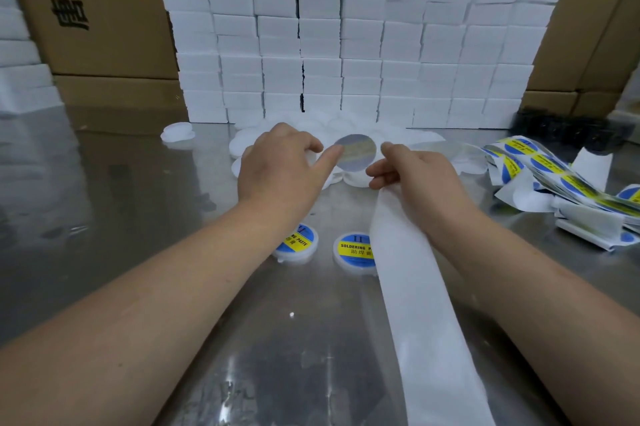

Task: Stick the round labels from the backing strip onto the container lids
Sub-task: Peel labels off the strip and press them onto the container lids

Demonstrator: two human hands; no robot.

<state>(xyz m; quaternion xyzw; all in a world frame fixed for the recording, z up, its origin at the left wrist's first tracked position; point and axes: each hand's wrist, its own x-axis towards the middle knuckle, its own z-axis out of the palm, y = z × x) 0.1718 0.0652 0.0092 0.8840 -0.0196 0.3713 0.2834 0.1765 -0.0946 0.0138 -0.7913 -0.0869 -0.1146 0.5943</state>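
Steel worktable (145, 183) before stacked white boxes (346, 44), my left hand (280, 165) pinching a round label (355, 152), my right hand (415, 172) gripping the white backing strip (415, 287), two labelled lids (353, 250) nearer me.

Bright, even light; glare on steel table (138, 217); wide-angle edge bending; corners perhaps soft.

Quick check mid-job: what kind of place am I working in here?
Probably a packing or labelling station in a small factory or warehouse: a bare steel worktable, a wall of stacked white foam blocks in front of brown printed cardboard cartons, and a loose strip of blue-and-yellow round labels.
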